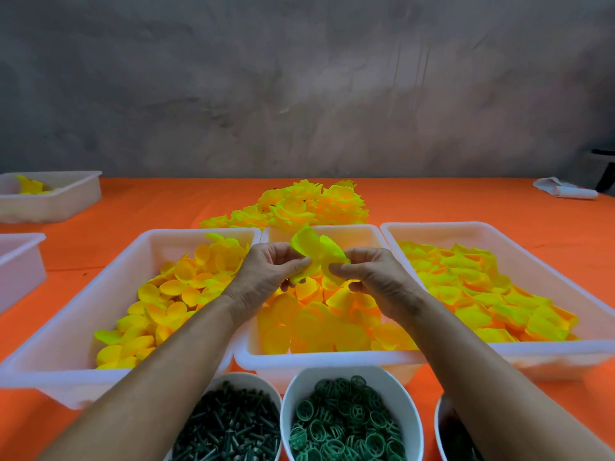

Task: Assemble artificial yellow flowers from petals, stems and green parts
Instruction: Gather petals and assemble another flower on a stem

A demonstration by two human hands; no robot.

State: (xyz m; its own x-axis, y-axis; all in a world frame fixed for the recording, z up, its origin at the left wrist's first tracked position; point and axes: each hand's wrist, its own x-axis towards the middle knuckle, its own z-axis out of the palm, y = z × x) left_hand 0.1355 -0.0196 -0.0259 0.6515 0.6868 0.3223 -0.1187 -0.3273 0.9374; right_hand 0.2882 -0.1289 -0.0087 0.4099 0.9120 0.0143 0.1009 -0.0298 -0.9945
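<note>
Both hands meet above the middle white tray (319, 362). My left hand (266, 274) and my right hand (369, 276) pinch a bright yellow petal piece (312, 249) between their fingertips, its lobes sticking up. Loose yellow petals fill the middle tray, the left tray (109, 281) and the right tray (532, 254). Near the front edge, one white bowl holds dark green stems (229, 427) and another holds green ring parts (346, 424). A heap of finished yellow flowers (299, 204) lies behind the trays.
An orange cloth (133, 204) covers the table. Two more white trays (50, 194) stand at the far left, one with a few yellow pieces. A third bowl (442, 427) is partly hidden under my right forearm. White cloth (562, 191) lies far right. A grey wall is behind.
</note>
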